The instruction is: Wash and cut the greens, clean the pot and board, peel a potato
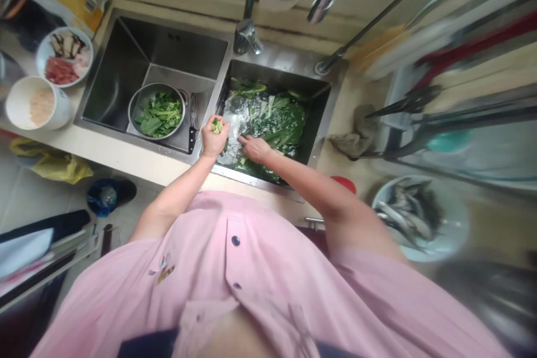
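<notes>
My left hand [214, 137] is closed around a small bunch of leafy greens, whose pale green cut stalks [217, 125] stick out above the fingers. It is over the divider between two steel sink basins. My right hand [255, 149] reaches into the right basin at the water's surface, its fingers loosely stretched toward the left hand and nothing visible in them. Around it, leafy greens [281, 123] float in bubbly water. In the left basin stands a round metal bowl [131, 117] of cut greens [158, 116], with a black-handled knife [192, 140] beside it.
A faucet [247, 38] rises behind the divider. On the left counter are a plate [42, 56] of sliced meat and mushrooms and a white tub [62, 109]. At right sit a pale bowl [457, 229] of fish and a blurred dish rack [465, 106]. A yellow bag [62, 165] hangs below the left counter.
</notes>
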A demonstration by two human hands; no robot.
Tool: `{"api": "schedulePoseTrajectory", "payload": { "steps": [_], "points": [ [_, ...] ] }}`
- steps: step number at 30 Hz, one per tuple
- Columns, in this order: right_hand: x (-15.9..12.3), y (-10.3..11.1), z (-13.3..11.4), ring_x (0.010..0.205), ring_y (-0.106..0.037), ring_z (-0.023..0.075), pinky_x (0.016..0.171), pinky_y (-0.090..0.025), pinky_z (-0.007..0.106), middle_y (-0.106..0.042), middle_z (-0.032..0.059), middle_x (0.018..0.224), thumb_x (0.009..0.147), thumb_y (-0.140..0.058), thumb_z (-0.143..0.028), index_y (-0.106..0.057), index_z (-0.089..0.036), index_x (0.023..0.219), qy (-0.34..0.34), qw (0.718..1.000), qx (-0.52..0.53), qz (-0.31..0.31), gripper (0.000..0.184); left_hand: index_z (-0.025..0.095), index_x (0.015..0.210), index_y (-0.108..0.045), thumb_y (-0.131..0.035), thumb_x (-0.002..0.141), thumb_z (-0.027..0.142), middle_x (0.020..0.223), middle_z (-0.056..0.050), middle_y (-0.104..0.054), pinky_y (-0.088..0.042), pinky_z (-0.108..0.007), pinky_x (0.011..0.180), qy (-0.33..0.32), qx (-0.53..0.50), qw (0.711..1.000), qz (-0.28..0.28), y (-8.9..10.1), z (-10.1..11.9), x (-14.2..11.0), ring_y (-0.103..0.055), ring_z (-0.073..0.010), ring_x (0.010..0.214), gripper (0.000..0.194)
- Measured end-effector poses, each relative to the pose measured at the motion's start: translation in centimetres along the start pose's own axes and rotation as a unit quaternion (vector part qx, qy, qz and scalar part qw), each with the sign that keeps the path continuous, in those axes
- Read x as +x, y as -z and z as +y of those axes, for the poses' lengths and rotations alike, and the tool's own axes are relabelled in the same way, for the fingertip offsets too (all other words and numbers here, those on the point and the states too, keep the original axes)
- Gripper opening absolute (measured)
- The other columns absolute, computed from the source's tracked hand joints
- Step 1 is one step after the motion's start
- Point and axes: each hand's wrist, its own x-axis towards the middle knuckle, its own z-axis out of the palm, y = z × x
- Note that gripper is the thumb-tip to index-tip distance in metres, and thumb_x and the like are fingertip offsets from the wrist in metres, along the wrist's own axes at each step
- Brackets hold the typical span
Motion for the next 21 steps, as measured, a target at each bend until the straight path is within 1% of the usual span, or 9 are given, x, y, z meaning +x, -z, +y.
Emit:
{"api": "schedulePoseTrajectory", "payload": {
  "steps": [3,4,6,8,11,13,15,17,21],
  "points": [
    [0.4,0.9,3.1,0.107,-0.065,0.0289,0.083,-0.054,0.035,-0.069,0.0143,0.128,0.087,-0.072,-0.025,-0.074,-0.018,0.082,-0.093,0.985,0.122,0.079,0.009,0.021,0.081,-0.058,-0.083,0.075,0.032,0.064,0.006,-0.056,-0.048,-0.021,0.057,0.017,-0.027,0.999,-0.033,0.0,0.2,0.1,-0.058,-0.0090,0.055,0.028],
    [0.3,1.5,4.2,0.101,-0.066,0.0280,0.085,-0.053,0.037,-0.073,0.0131,0.116,0.086,-0.075,-0.032,-0.074,-0.017,0.084,-0.119,0.970,0.186,0.106,0.015,0.021,0.081,-0.058,-0.083,0.075,0.032,0.063,0.007,-0.055,-0.047,-0.021,0.056,0.025,-0.038,0.998,-0.040,-0.1,0.2,0.2,-0.057,-0.0085,0.053,0.029],
    [0.0,2.5,5.8,0.089,-0.067,0.0252,0.087,-0.053,0.039,-0.074,0.0084,0.091,0.085,-0.075,-0.049,-0.073,-0.017,0.082,-0.136,0.918,0.337,0.156,0.032,0.021,0.080,-0.057,-0.084,0.074,0.034,0.062,0.007,-0.055,-0.048,-0.022,0.056,0.039,-0.059,0.996,-0.051,-0.2,0.1,0.4,-0.055,-0.0083,0.051,0.031],
    [-0.6,3.0,6.0,0.085,-0.067,0.0235,0.089,-0.054,0.040,-0.071,0.0056,0.081,0.082,-0.073,-0.063,-0.070,-0.018,0.080,-0.120,0.844,0.480,0.205,0.046,0.021,0.080,-0.058,-0.085,0.072,0.036,0.063,0.006,-0.056,-0.050,-0.024,0.058,0.049,-0.074,0.995,-0.056,-0.3,-0.1,0.7,-0.055,-0.0084,0.052,0.032],
    [-1.6,2.9,4.1,0.089,-0.068,0.0239,0.088,-0.056,0.040,-0.073,0.0068,0.089,0.074,-0.075,-0.073,-0.069,-0.020,0.088,-0.104,0.747,0.616,0.229,0.055,0.020,0.083,-0.061,-0.087,0.069,0.038,0.066,0.006,-0.058,-0.051,-0.025,0.058,0.058,-0.094,0.992,-0.068,-0.4,-0.2,0.8,-0.055,-0.0086,0.053,0.034],
    [-2.0,2.4,2.1,0.089,-0.068,0.0247,0.085,-0.058,0.041,-0.074,0.0082,0.095,0.069,-0.077,-0.075,-0.068,-0.021,0.092,-0.098,0.714,0.664,0.198,0.059,0.019,0.087,-0.064,-0.090,0.066,0.038,0.066,0.006,-0.058,-0.051,-0.025,0.057,0.060,-0.102,0.988,-0.096,-0.4,-0.2,0.7,-0.056,-0.0090,0.053,0.038],
    [-2.0,1.7,0.2,0.089,-0.069,0.0258,0.084,-0.058,0.042,-0.074,0.0089,0.096,0.067,-0.076,-0.077,-0.067,-0.021,0.089,-0.085,0.709,0.680,0.169,0.061,0.018,0.091,-0.067,-0.093,0.060,0.038,0.066,0.006,-0.060,-0.051,-0.024,0.057,0.064,-0.099,0.984,-0.136,-0.3,-0.1,0.5,-0.057,-0.0094,0.054,0.045],
    [-1.7,1.1,-1.2,0.095,-0.070,0.0274,0.089,-0.057,0.043,-0.075,0.0094,0.094,0.067,-0.075,-0.079,-0.067,-0.020,0.087,-0.059,0.722,0.673,0.150,0.063,0.018,0.089,-0.066,-0.096,0.056,0.040,0.067,0.005,-0.062,-0.051,-0.024,0.056,0.069,-0.088,0.981,-0.160,-0.1,-0.1,0.3,-0.057,-0.0094,0.055,0.050],
    [-0.7,0.5,-1.9,0.112,-0.069,0.0279,0.106,-0.052,0.045,-0.077,0.0093,0.109,0.074,-0.075,-0.065,-0.073,-0.019,0.099,-0.044,0.742,0.647,0.170,0.053,0.020,0.079,-0.060,-0.094,0.056,0.050,0.064,0.006,-0.060,-0.049,-0.023,0.055,0.058,-0.100,0.987,-0.113,0.3,-0.5,0.5,-0.055,-0.0089,0.055,0.051]
  ]
}}
